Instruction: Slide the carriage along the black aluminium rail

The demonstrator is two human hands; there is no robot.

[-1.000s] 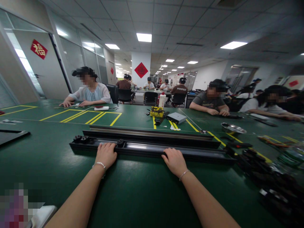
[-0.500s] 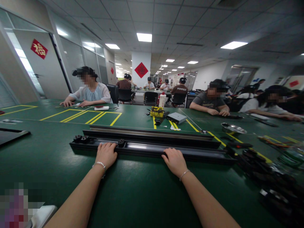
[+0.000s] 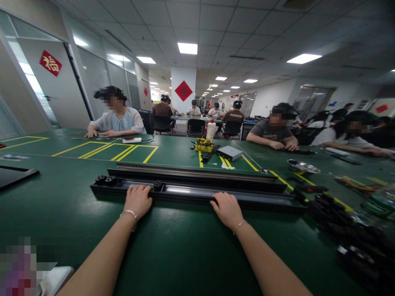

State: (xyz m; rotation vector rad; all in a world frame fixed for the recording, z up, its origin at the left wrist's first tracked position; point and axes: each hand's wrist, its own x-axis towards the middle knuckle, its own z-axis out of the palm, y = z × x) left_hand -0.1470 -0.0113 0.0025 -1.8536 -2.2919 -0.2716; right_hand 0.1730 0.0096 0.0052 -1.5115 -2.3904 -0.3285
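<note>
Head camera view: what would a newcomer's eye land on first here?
Probably the long black channel rail lying across the green table, with the wearer's left hand and right hand at its near edge. A second black rail lies just behind it. Farther back, a red diamond-shaped sign stands out on a white pillar.

Tabletop (image 3: 173, 246) dk green, w/ yellow tape lines (image 3: 151, 155) in rectangles. Near rail (image 3: 182, 200) blk — shiny silver-grey strip inside; rear rail (image 3: 197, 176) blk, greyish along top. Bracelets (image 3: 131, 213) silvery. Cable-topped box (image 3: 200, 148) yellow, flat box (image 3: 230, 153) lt grey, bottle (image 3: 210, 132) white w/ red cap, bowl (image 3: 303, 167) silver. Door sign (image 3: 51, 63) red w/ gold char. — pillar sign (image 3: 183, 91) red, darker pattern. Far-off top (image 3: 234, 117) brown w/ pale lettering.
</note>
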